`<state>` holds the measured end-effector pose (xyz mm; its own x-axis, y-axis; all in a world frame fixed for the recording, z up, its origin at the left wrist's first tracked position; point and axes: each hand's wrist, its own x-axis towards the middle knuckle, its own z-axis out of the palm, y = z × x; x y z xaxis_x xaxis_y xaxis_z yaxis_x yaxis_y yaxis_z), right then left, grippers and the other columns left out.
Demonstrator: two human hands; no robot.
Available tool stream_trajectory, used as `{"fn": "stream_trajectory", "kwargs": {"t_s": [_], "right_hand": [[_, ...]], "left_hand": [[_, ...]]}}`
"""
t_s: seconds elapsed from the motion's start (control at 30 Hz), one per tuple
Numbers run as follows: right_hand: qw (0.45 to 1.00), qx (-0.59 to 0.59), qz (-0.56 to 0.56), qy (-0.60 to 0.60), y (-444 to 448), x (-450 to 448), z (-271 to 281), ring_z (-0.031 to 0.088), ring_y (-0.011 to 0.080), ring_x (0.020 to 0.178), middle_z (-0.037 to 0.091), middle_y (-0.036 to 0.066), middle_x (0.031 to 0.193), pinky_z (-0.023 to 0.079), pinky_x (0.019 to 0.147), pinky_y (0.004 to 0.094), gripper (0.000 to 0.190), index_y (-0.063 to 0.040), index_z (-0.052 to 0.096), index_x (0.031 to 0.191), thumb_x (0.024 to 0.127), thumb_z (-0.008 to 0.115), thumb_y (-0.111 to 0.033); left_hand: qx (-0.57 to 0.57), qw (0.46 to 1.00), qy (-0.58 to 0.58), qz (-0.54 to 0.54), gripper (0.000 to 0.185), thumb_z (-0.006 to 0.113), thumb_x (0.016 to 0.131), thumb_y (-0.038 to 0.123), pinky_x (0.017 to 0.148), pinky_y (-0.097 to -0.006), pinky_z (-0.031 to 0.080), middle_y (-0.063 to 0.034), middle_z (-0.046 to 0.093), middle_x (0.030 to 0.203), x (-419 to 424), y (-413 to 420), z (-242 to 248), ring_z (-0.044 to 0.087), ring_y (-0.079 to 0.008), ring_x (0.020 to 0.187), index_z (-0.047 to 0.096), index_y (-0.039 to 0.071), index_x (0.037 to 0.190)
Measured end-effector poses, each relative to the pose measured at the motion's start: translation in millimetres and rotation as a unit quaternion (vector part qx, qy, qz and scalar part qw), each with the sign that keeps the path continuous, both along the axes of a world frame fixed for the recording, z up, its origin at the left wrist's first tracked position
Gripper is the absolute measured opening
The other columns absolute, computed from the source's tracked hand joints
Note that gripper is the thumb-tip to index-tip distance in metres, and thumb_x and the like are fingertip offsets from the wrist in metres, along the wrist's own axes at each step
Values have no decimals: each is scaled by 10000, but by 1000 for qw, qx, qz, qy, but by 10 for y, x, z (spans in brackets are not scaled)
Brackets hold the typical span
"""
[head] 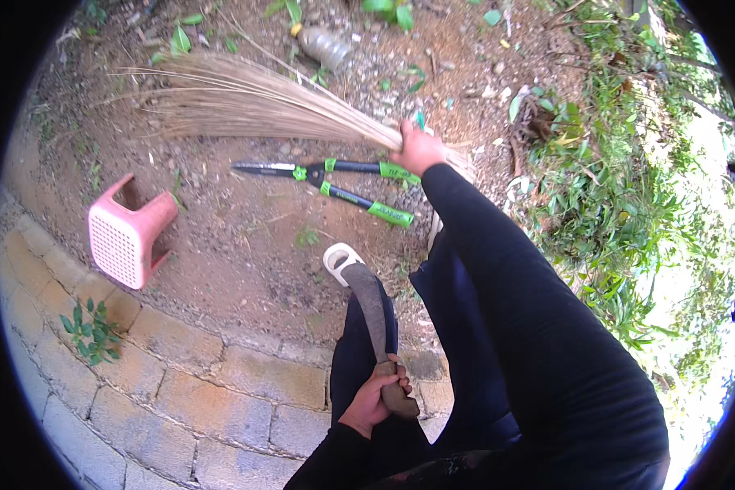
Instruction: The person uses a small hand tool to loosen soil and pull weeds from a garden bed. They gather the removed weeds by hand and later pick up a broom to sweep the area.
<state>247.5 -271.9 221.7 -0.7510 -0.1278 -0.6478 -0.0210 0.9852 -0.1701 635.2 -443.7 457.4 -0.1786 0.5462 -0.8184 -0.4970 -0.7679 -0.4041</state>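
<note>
My left hand (372, 401) is closed around the wooden handle of a machete with a curved, dull grey blade (367, 300). Its blade points away from me, over my left leg. Farther out, my right hand (421, 150) grips the narrow end of a stick broom (245, 104), whose bristles fan out to the left along the dirt. Just below the broom lies a pair of green and black hedge shears (309, 173), blades to the left and handles spread; the upper handle's end passes close to my right hand.
A pink plastic stool (119, 239) lies tipped on its side at left. A concrete block wall (214, 410) with a small plant (92, 331) runs along the lower left. Beyond the broom is a clear plastic bottle (324, 48). Leafy plants (612, 226) grow at right. White footwear (341, 260) shows beside the blade tip.
</note>
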Motion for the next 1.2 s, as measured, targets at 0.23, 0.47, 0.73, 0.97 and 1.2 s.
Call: {"fn": "stream_trajectory", "kwargs": {"t_s": [0.23, 0.47, 0.73, 0.97, 1.2], "right_hand": [[921, -252, -117, -271, 508, 901, 2886, 700, 311, 1034, 703, 221, 1157, 546, 917, 384, 907, 40, 467, 1412, 680, 838, -346], [634, -508, -475, -339, 1075, 2219, 5677, 679, 150, 685, 684, 79, 850, 584, 596, 293, 270, -16, 600, 1118, 886, 690, -120], [486, -657, -542, -199, 1293, 2623, 6554, 688, 177, 698, 683, 70, 866, 590, 635, 303, 158, -24, 629, 1011, 899, 663, -131], [451, -715, -529, -72, 1754, 2323, 6869, 678, 186, 676, 679, 93, 852, 591, 618, 307, 154, -20, 608, 1019, 889, 648, -92], [336, -813, -466, -95, 2670, 1030, 6489, 680, 180, 652, 689, 79, 806, 591, 614, 308, 181, -44, 619, 1024, 872, 672, -128]], "left_hand": [[-110, 989, 45, -92, 269, 583, 937, 38, 820, -386, 549, -65, 600, 983, -153, 26, 415, 621, -201, 891, 549, 111, 1193], [-179, 955, 187, -147, 212, 606, 1027, 191, 674, -338, 527, -37, 572, 873, -1545, -94, 2081, 561, -173, 721, 497, 164, 1207], [-320, 722, 498, -360, 490, 514, 1042, 96, 699, -336, 555, -111, 517, 1243, -2305, 426, 3800, 646, -220, 925, 438, 238, 1505], [-263, 699, 511, -426, 359, 488, 1036, 100, 689, -295, 535, -75, 579, 1110, -2416, 608, 3653, 629, -195, 908, 522, 116, 1393], [-255, 683, 407, -550, 264, 493, 1038, 118, 647, -313, 548, -85, 594, 1034, -2590, 1128, 3128, 634, -198, 770, 556, 90, 1292]]}}
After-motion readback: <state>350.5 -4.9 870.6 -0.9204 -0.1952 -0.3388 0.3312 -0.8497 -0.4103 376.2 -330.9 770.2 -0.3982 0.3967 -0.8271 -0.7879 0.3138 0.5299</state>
